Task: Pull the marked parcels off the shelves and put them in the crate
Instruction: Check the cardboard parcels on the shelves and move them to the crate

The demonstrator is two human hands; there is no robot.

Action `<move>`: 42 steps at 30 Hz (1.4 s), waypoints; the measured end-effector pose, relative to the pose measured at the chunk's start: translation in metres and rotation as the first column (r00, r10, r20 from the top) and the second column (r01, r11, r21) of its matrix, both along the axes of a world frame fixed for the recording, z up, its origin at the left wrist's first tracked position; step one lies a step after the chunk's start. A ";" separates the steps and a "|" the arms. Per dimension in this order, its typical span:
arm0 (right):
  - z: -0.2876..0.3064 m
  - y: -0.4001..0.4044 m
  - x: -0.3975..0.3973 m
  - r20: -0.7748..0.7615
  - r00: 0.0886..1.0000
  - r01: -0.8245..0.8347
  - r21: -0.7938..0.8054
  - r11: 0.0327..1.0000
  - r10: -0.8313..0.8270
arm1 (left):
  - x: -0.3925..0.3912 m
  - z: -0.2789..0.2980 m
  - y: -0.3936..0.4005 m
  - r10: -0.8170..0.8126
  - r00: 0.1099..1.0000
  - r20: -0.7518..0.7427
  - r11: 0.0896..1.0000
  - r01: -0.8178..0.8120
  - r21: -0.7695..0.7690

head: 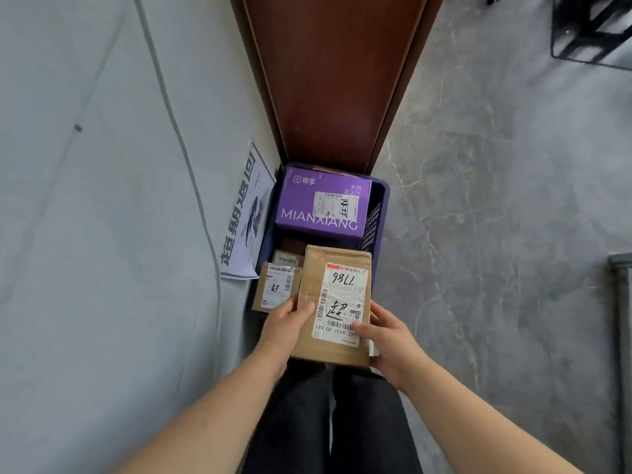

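Note:
A brown cardboard parcel [316,285] with a white shipping label and handwritten marks hangs over the near end of the dark blue crate [378,217]. My left hand [285,328] grips its left edge, thumb on top. My right hand [388,342] grips its right edge, thumb on the label. Inside the crate lies a purple box [307,206] printed MIANXIANG at the far end, a small brown parcel [273,287] with a marked label at the near left, and another small parcel [287,258] behind it.
The crate stands on the floor between a grey wall [102,200] on the left and a brown wooden panel [335,80] behind. A paper sign [244,217] leans on the wall beside the crate. Grey marble floor [496,200] spreads right. My legs are below.

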State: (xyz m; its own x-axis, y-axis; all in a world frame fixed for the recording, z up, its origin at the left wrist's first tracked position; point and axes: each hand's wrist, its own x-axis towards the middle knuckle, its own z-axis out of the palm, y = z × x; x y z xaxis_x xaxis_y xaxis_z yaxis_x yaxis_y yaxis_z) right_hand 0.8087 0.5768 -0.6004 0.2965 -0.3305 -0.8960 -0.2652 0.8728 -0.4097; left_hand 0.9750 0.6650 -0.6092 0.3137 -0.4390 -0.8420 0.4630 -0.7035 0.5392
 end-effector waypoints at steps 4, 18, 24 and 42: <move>-0.068 0.002 0.029 -0.045 0.999 0.008 0.049 0.999 -0.006 | 0.021 -0.061 -0.002 0.047 0.999 0.016 0.997 -0.048 0.064; -0.169 -0.069 0.061 -0.185 0.943 -0.300 -0.106 0.948 0.277 | 0.045 -0.169 -0.034 -0.013 0.997 0.074 0.985 0.001 0.172; -0.186 -0.098 0.067 -0.210 0.883 -0.450 -0.124 0.885 0.420 | 0.058 -0.188 -0.041 0.030 1.000 0.008 0.991 -0.030 0.133; -0.216 -0.096 0.103 -0.126 0.896 0.419 -0.073 0.905 -0.425 | 0.120 -0.204 -0.061 0.412 0.903 0.119 0.910 -0.414 -0.011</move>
